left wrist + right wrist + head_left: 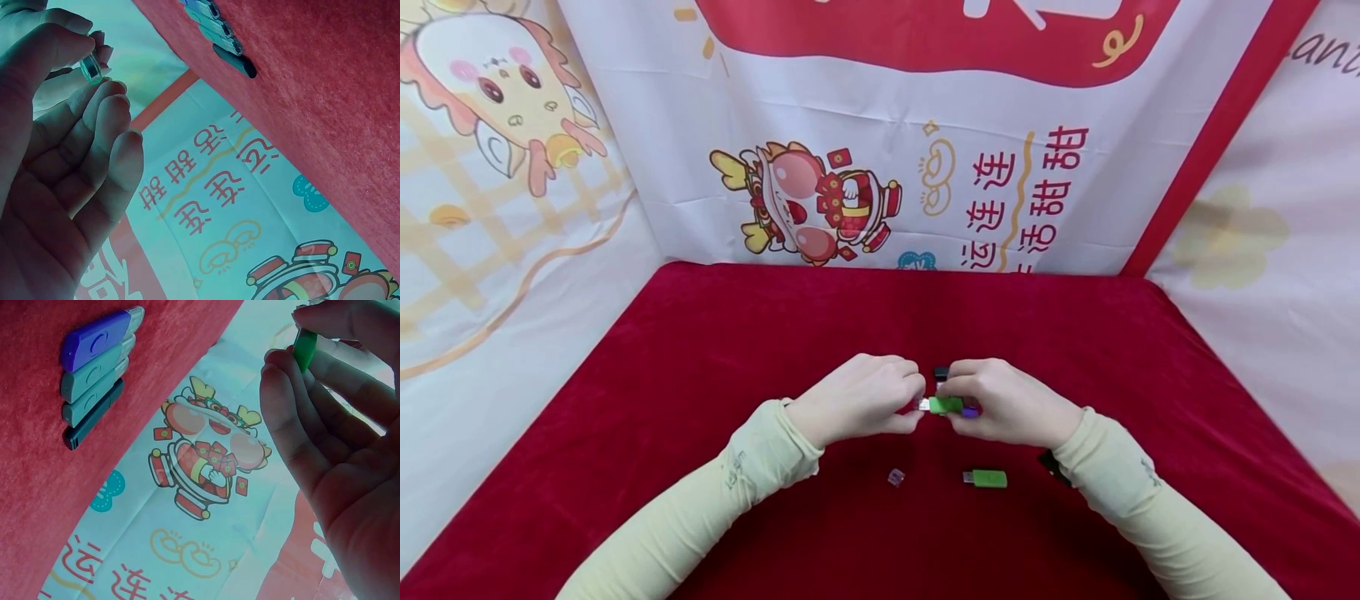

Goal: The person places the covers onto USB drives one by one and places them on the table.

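Observation:
Both hands meet over the red cloth in the head view. My right hand (pixel 1011 404) pinches a green USB stick (pixel 946 405) between thumb and fingers, its metal plug pointing left. At that plug end, my left hand (pixel 868 396) holds a small clear cap (pixel 92 69) by thumb and fingertips. How far the cap sits over the plug is hidden by the fingers. Below the hands lie a loose clear cap (pixel 896 477) and a second green USB stick (pixel 989 478) with its plug bare.
Beyond the right hand, several capped USB sticks lie side by side: a purple stick (pixel 97 342), two teal-looking ones and a dark stick (pixel 94 414). A black object (pixel 1054 465) is partly under the right forearm. Printed cloth walls (pixel 850 100) enclose the table (pixel 737 317).

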`<state>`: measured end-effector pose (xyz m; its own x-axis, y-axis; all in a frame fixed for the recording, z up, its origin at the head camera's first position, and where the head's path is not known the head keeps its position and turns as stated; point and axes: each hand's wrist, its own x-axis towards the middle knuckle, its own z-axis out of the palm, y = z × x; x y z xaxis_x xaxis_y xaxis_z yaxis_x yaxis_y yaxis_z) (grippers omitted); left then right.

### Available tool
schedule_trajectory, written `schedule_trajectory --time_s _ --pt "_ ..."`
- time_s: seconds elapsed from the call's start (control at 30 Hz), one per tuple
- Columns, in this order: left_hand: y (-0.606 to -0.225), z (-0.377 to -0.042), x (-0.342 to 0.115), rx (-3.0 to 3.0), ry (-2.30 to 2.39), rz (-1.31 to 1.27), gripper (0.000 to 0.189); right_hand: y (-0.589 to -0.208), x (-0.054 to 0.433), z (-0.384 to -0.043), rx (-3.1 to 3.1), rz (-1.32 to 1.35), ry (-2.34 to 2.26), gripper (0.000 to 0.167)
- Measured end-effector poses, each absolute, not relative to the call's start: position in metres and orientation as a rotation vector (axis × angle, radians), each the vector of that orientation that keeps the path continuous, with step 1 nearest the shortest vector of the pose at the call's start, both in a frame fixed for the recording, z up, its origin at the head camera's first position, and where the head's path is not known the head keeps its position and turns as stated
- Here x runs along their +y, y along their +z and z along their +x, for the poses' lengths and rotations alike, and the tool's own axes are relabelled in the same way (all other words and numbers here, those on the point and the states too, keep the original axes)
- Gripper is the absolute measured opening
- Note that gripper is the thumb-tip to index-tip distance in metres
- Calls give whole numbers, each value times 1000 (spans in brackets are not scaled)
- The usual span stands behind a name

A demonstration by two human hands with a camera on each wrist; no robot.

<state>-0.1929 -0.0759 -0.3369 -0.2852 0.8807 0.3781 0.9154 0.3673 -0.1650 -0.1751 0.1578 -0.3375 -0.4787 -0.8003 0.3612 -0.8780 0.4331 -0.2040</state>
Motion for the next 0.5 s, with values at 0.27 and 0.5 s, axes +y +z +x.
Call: schedule_trajectory --time_s 0.27,0.5 --pt "-337 -194 -75 -2245 -140 -1534 18 -336 161 -176 -2453 1451 562 20" --pt "-337 -196 -75 -2193 -178 -1497 14 -332 165 -177 -2428 1437 627 23"
